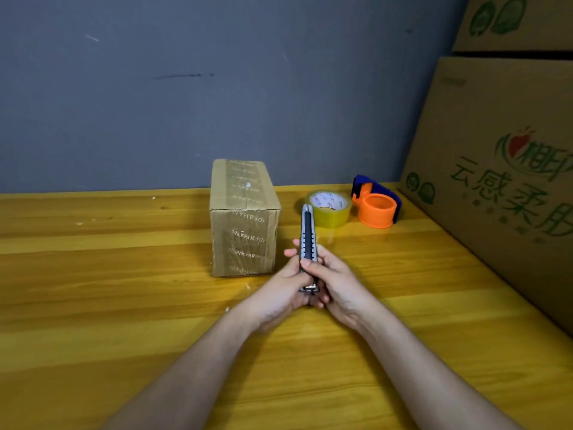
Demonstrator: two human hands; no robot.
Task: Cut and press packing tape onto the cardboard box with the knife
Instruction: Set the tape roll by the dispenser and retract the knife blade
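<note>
A small brown cardboard box [243, 217], wrapped in printed tape, stands on the wooden table just left of centre. In front of it, both hands hold a grey and black utility knife [308, 234] pointing away from me. My left hand [283, 285] grips the lower handle from the left. From the right, my right hand [333, 282] wraps the handle, its thumb on the black slider. A roll of clear yellowish packing tape [329, 209] lies flat to the right of the box, partly behind the knife tip.
An orange and blue tape dispenser [376, 201] sits right of the roll. Large printed cardboard cartons [496, 169] are stacked along the right edge of the yellow wooden table [108, 274]. A grey wall rises behind.
</note>
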